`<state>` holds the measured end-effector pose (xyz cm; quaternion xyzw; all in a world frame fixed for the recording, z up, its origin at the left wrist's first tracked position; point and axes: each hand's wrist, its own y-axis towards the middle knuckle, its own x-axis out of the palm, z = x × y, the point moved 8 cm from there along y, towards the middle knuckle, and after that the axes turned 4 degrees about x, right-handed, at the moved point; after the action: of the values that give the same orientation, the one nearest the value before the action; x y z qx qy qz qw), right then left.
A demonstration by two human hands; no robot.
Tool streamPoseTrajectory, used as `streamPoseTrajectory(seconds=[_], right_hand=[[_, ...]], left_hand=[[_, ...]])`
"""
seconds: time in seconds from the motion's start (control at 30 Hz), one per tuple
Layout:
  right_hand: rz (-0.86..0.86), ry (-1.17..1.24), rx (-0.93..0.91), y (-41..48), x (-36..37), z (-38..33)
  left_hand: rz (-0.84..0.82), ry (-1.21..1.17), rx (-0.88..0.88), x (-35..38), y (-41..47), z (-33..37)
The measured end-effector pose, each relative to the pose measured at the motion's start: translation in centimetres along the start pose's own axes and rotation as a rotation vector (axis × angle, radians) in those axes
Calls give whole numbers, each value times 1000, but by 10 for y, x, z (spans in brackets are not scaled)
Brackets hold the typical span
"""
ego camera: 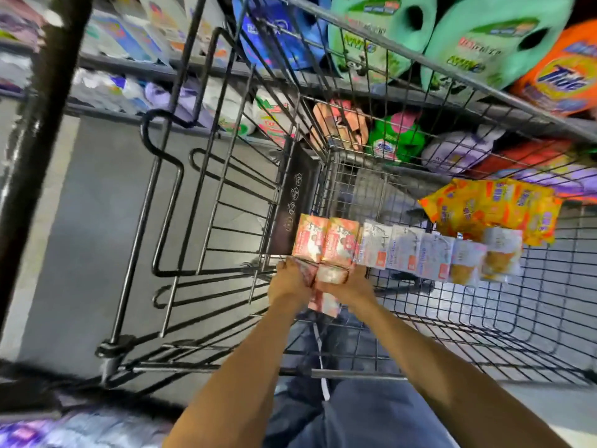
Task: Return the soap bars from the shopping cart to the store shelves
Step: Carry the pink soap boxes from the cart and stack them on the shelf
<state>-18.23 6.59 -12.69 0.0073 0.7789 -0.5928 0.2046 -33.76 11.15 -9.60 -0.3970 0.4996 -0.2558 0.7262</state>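
Where motion blur smears the frame, we cannot read the print on any wrapper, and the fingertips of both hands are lost behind the goods.

Item one: pink soap packs (323,245), a block of glossy rectangular wrappers inside the shopping cart (181,221), just beside its dark plastic flap (295,202). The left hand (290,282) and right hand (350,284) clasp the lower packs of this block from either side, fingers curled round the ends. One more pink pack shows under the wrists, half covered.

Item two: white soap packs (403,253), a row touching the pink block on its right and running to a crinkled yellow bag (491,208).

Item three: store shelves (484,108), cut off at the top edge and close against the cart's far side. They bear smooth green jugs (381,30) and an orange jug (562,69).

We note bare wire mesh on the basket floor right of the forearms, and open grey flooring left of the cart. The cart is thin dark metal rod throughout.
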Motion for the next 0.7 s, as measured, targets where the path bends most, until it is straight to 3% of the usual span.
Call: streamPoseTrajectory(seconds=[0.17,0.43,0.6,0.7], right_hand=[[76,-17,-12,-2,-2,-2],[3,107,-1,2,-17,11],[-53,147,42,8,-15,19],[-135,208,87,7,-17,25]], left_hand=[[21,103,34,-3,11,-4],[-86,-49,118,15,16,-9],[-114,83,158,19,23,-6],[-101,39,157,12,26,-3]])
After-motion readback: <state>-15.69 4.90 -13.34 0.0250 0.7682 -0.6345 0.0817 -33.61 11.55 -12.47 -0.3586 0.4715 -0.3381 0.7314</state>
